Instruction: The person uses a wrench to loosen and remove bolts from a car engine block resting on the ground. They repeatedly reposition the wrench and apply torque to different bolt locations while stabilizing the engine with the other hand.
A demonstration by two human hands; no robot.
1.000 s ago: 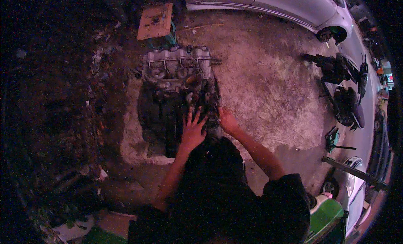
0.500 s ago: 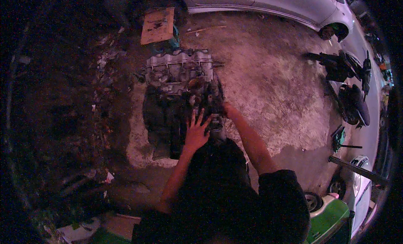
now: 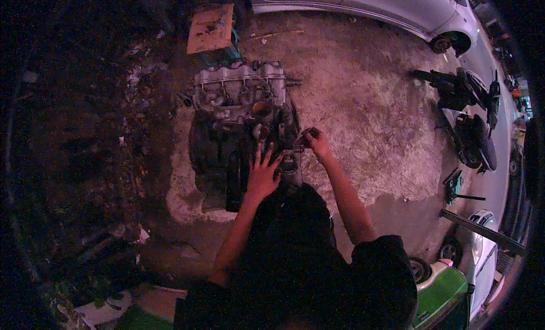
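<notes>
A car engine (image 3: 238, 97) with a ribbed silvery top and a dark, greasy lower part sits on the concrete floor in front of me. My left hand (image 3: 263, 178) lies on its near side with the fingers spread, holding nothing. At the engine's right edge, my right hand (image 3: 317, 143) has thumb and fingers pinched together. Something thin and dark may be between them, but it is too dim to name. The fingertips point in towards the engine's side. A round brownish opening (image 3: 261, 109) shows on the engine, beyond my left fingers.
A small wood-topped stool (image 3: 211, 29) stands just past the engine. Along the far side is a silver car (image 3: 363, 3); a motorcycle (image 3: 474, 134) stands at the right. Scattered debris (image 3: 136, 74) covers the dark ground at left. A green vehicle part (image 3: 440, 296) is at lower right.
My right hand has shifted slightly up and right from the engine's side, so its pinched fingers now show more. My left hand stays spread on the engine. The view has shifted a little.
</notes>
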